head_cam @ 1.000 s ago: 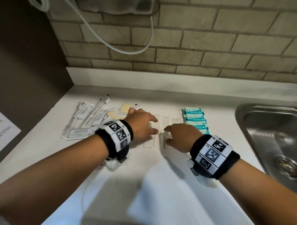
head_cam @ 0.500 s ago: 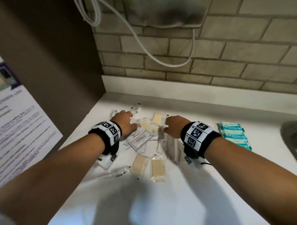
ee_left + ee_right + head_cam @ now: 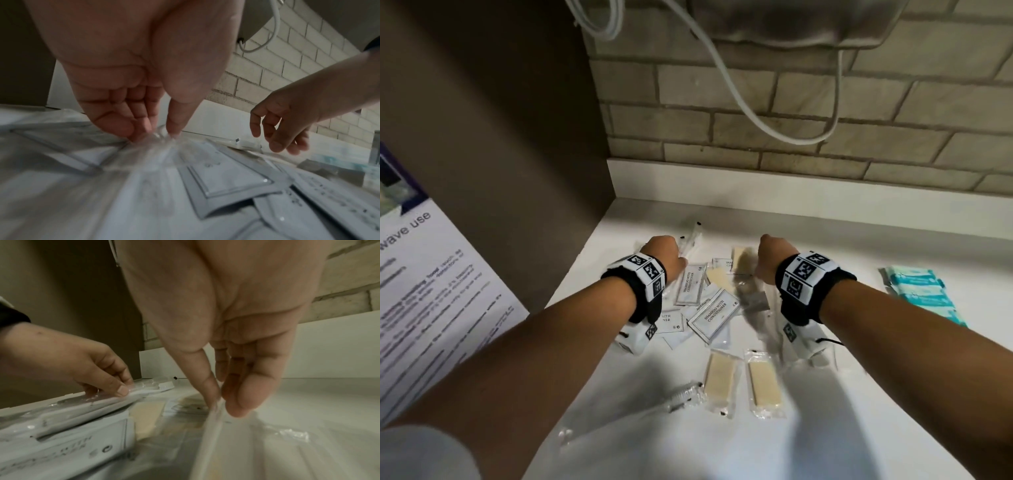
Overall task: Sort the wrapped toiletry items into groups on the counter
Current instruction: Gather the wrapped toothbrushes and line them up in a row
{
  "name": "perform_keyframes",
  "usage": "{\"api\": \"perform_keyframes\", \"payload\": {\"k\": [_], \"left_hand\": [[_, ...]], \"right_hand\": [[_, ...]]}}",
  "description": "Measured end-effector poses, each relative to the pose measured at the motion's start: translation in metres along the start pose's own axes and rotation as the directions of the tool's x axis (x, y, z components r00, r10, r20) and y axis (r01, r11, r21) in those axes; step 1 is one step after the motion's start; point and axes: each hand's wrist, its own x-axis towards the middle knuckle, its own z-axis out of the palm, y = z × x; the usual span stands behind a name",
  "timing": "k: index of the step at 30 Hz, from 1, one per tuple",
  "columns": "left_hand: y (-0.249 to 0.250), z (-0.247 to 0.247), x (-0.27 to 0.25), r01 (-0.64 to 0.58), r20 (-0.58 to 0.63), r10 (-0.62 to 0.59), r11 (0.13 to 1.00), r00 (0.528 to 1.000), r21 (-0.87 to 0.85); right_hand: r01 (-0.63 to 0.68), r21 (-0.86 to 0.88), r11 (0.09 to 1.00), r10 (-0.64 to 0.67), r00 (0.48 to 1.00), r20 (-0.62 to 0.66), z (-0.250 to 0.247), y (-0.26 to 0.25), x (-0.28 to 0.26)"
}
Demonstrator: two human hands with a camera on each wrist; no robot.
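Wrapped toiletries lie scattered on the white counter [image 3: 842, 233]: shampoo sachets [image 3: 714, 315], two soap bars [image 3: 720, 380] in clear wrap, and a wrapped toothbrush [image 3: 681, 397] at the front. My left hand [image 3: 664, 253] is at the back left of the pile. It pinches the clear wrap of another wrapped toothbrush [image 3: 162, 138], which also shows in the right wrist view [image 3: 144, 386]. My right hand [image 3: 770, 260] hovers over the pile's right side. Its thumb and forefinger [image 3: 220, 395] pinch the thin edge of a clear wrapped item [image 3: 207, 431], blurred in the head view.
A stack of teal packets [image 3: 917, 291] sits apart on the right. A brown wall panel [image 3: 517, 137] closes the counter's left side and a brick wall [image 3: 825, 113] with a hanging white cable [image 3: 739, 102] stands behind. A printed notice [image 3: 431, 291] is on the left.
Both hands left the clear packets at mid-counter and moved to the far-left pile. The left now pinches a toothbrush wrap and the right has lifted a wrapper edge.
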Motion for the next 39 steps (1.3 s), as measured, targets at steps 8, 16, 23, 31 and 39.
{"api": "perform_keyframes", "payload": {"k": [8,16,23,31,39], "left_hand": [[-0.010,-0.013,-0.015,-0.039,-0.080,0.025,0.985,0.996,-0.168],[-0.016,-0.020,-0.040,-0.111,-0.260,-0.003,0.899,0.966,-0.423],[-0.023,-0.030,-0.060,-0.134,-0.310,-0.041,0.842,0.950,-0.523],[-0.034,-0.026,-0.094,-0.119,-0.207,-0.021,0.757,0.978,-0.643],[-0.060,0.002,-0.116,0.015,0.112,0.012,0.972,0.994,-0.236]], "right_hand": [[0.023,0.269,0.963,0.024,0.985,-0.171,-0.015,-0.010,-0.018],[0.363,0.314,0.878,-0.255,0.907,-0.335,-0.035,-0.021,-0.082],[0.514,0.238,0.824,-0.548,0.830,0.105,0.018,-0.040,-0.138],[0.591,-0.013,0.806,-0.566,0.778,0.272,0.067,-0.054,-0.142],[0.507,0.100,0.856,-0.517,0.843,0.149,0.026,-0.033,-0.134]]}}
